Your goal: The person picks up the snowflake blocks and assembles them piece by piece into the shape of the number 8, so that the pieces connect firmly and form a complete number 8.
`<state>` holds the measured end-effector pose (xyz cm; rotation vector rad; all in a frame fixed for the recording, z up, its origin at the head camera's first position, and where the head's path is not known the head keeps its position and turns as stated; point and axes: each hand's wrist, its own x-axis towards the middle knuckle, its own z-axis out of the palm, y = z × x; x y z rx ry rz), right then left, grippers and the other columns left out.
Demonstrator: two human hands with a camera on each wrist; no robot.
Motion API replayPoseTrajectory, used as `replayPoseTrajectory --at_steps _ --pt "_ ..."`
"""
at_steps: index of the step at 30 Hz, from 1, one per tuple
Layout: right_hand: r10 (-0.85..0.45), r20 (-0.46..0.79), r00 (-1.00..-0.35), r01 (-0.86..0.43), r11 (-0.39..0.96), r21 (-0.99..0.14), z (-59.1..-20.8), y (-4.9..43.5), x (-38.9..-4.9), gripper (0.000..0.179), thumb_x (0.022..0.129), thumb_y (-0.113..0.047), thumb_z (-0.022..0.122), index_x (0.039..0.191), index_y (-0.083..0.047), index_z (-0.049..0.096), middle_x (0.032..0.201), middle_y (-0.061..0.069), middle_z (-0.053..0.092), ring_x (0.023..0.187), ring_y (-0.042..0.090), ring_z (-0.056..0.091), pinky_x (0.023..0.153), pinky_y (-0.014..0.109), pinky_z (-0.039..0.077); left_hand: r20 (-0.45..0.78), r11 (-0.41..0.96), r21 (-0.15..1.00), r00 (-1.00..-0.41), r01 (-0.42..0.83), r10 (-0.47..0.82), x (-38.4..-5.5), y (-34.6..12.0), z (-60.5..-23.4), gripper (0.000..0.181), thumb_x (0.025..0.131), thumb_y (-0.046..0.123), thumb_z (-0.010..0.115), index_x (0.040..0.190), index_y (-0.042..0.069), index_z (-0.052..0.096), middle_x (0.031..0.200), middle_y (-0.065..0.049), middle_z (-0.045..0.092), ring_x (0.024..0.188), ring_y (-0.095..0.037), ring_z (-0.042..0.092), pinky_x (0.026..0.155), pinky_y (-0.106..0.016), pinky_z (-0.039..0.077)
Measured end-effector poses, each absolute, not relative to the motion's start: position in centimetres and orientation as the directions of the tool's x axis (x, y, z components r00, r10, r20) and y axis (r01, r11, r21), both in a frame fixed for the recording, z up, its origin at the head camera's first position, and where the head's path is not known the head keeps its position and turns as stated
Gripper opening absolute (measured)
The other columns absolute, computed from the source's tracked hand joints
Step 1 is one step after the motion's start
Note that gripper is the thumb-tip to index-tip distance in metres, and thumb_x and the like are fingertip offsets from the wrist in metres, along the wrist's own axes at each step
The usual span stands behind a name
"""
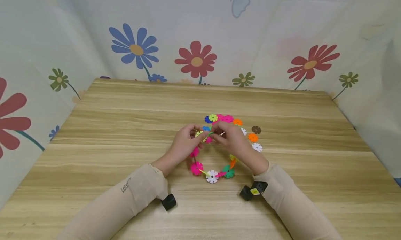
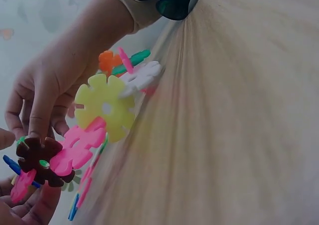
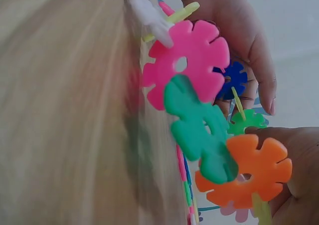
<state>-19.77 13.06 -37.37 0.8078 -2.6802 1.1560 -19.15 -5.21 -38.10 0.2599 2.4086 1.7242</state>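
Over the middle of the table, my left hand (image 1: pixel 186 142) and right hand (image 1: pixel 233 140) meet at the far side of a loop of notched plastic discs. My left hand pinches the loop by a yellow disc (image 1: pixel 199 134). A green disc (image 1: pixel 211 133) is between my right thumb and fingers, close to the left fingertips. Toward me the loop runs through a pink disc (image 1: pixel 196 168), a white disc (image 1: pixel 212 177) and a teal disc (image 1: pixel 228 171). A dark blue disc (image 3: pixel 234 79) shows near the left fingers in the right wrist view. Fingers hide where the discs join.
Loose discs lie beyond and right of my hands, among them a brown disc (image 1: pixel 256 130), an orange disc (image 1: pixel 253 137) and a white disc (image 1: pixel 257 147). The wooden table (image 1: pixel 125 107) ends at a flower-printed curtain (image 1: pixel 250 52). Black wrist cameras hang beneath both sleeves.
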Motion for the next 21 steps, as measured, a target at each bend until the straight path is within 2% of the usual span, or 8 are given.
replayPoseTrajectory --at_steps 5,8,15,21 --pt "-0.466 0.284 -0.838 -0.522 0.532 -0.667 -37.3 13.0 -19.7 0.004 0.091 -0.004 0.063 0.094 -0.002 0.063 0.093 0.010 0.066 0.084 0.021 0.069 0.071 0.022 0.057 -0.048 0.284 0.958 -0.965 0.028 0.257 -19.2 -5.3 -38.2 0.027 0.093 0.029 0.064 0.099 0.005 0.054 0.077 -0.017 0.068 0.058 -0.020 0.065 0.043 -0.021 0.041" --pt "-0.473 0.265 -0.840 -0.514 0.540 -0.666 -37.2 13.0 -19.8 0.007 0.090 -0.006 0.065 0.097 -0.003 0.064 0.096 0.009 0.067 0.086 0.021 0.069 0.072 0.023 0.057 -0.052 0.283 0.959 -0.964 0.024 0.260 -19.2 -5.3 -38.3 0.027 0.093 0.028 0.064 0.100 0.005 0.053 0.074 -0.014 0.066 0.055 -0.019 0.062 0.042 -0.022 0.039" --pt "-0.462 0.206 -0.863 -0.483 0.631 -0.607 -36.6 13.6 -20.2 0.021 0.089 -0.010 0.068 0.109 -0.002 0.065 0.103 0.011 0.070 0.092 0.022 0.067 0.075 0.032 0.056 -0.048 0.308 0.951 -0.970 0.028 0.239 -19.2 -5.1 -38.5 0.028 0.095 0.028 0.060 0.110 0.006 0.056 0.094 -0.015 0.066 0.054 -0.016 0.058 0.044 -0.022 0.040" --pt "-0.406 0.204 -0.891 -0.443 0.672 -0.594 -36.2 14.5 -20.7 0.022 0.088 -0.010 0.069 0.108 -0.002 0.066 0.104 0.012 0.069 0.093 0.025 0.065 0.076 0.035 0.056 -0.041 0.332 0.942 -0.972 0.039 0.230 -19.0 -5.0 -38.5 0.026 0.097 0.029 0.057 0.112 0.007 0.058 0.103 -0.011 0.064 0.053 -0.013 0.053 0.044 -0.021 0.038"
